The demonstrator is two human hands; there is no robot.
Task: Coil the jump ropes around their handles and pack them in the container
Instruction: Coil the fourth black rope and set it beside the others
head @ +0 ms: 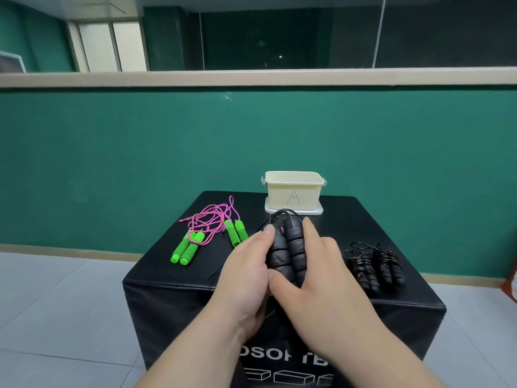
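Both hands hold a pair of black foam jump-rope handles [288, 247] side by side above the middle of the black box [173, 289]. My left hand [246, 273] grips them from the left, and my right hand [313, 273] curls round them from the right. Their thin black rope [279, 214] loops out past the top ends. A cream container marked "A" [293, 191] stands open at the far edge. Two black jump ropes [375, 264] lie coiled round their handles at the right. Green-handled ropes [237, 232] with tangled pink cord [209, 217] lie at the left.
The container sits on a white lid [316, 210]. A second pair of green handles [186, 249] lies near the box's left edge. A green wall stands behind the box, and pale floor tiles [56, 303] surround it.
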